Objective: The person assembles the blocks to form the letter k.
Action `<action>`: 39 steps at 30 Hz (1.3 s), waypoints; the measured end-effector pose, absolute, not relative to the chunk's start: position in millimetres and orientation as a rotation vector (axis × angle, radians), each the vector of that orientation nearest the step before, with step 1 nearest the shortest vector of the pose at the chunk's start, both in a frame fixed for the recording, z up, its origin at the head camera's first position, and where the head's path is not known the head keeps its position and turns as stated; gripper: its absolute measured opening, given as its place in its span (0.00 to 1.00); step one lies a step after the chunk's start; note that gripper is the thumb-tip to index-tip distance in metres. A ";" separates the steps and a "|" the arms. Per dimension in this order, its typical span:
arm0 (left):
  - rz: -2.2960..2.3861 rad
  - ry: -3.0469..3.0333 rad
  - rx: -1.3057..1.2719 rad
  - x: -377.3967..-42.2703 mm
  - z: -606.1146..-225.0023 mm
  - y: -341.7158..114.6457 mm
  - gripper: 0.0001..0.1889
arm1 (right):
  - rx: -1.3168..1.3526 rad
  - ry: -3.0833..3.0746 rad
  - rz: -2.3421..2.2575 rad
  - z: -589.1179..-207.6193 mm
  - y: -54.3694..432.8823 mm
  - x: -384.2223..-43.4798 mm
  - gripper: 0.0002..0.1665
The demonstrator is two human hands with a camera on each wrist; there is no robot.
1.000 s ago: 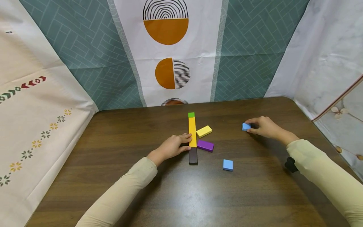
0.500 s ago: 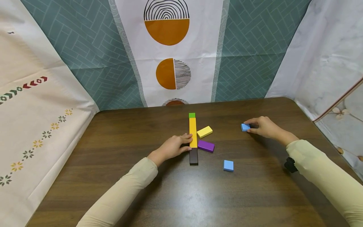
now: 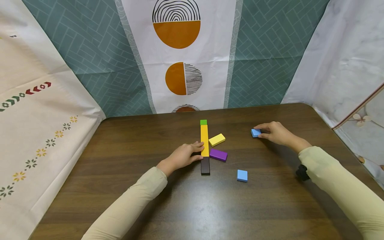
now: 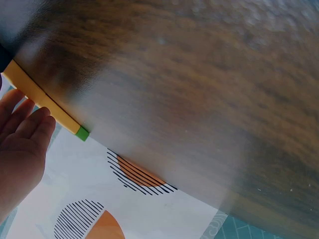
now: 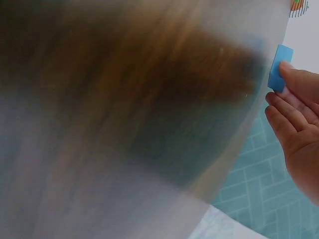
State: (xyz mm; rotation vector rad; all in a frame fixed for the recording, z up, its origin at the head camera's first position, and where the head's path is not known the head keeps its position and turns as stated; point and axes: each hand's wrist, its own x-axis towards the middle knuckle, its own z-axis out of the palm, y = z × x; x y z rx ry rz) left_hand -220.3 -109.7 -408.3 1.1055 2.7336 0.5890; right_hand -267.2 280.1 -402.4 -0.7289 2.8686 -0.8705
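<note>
In the head view my right hand (image 3: 277, 134) pinches a small light-blue block (image 3: 255, 133) between thumb and fingers, at the right of the table. The right wrist view shows the thumb on the face of this blue block (image 5: 280, 69). My left hand (image 3: 182, 156) rests at the left side of an orange strip (image 3: 204, 136), its fingertips on the strip's edge and its thumb by the black block (image 3: 205, 166). A green block (image 3: 203, 122) caps the far end of this straight row. Fairly straight fingers lie along the orange strip (image 4: 47, 104) in the left wrist view.
Right of the row lie a pale yellow block (image 3: 217, 140) and a purple block (image 3: 218, 155), both at a slant. A second light-blue block (image 3: 242, 175) lies nearer the front. The dark wooden table (image 3: 126, 140) ends at hanging cloths on three sides.
My right hand has moved a little to the left with the blue block in its pinch. The left hand stays at the row, and the other blocks lie as before.
</note>
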 end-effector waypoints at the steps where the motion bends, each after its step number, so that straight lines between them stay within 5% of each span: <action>1: 0.590 2.733 1.106 -220.1 -408.1 -109.7 0.26 | -0.737 2.868 -0.873 -402.1 278.4 -267.8 0.21; 39: 0.583 2.742 1.107 -222.3 -411.3 -109.8 0.26 | -0.958 2.743 -0.877 -406.5 192.0 -296.3 0.21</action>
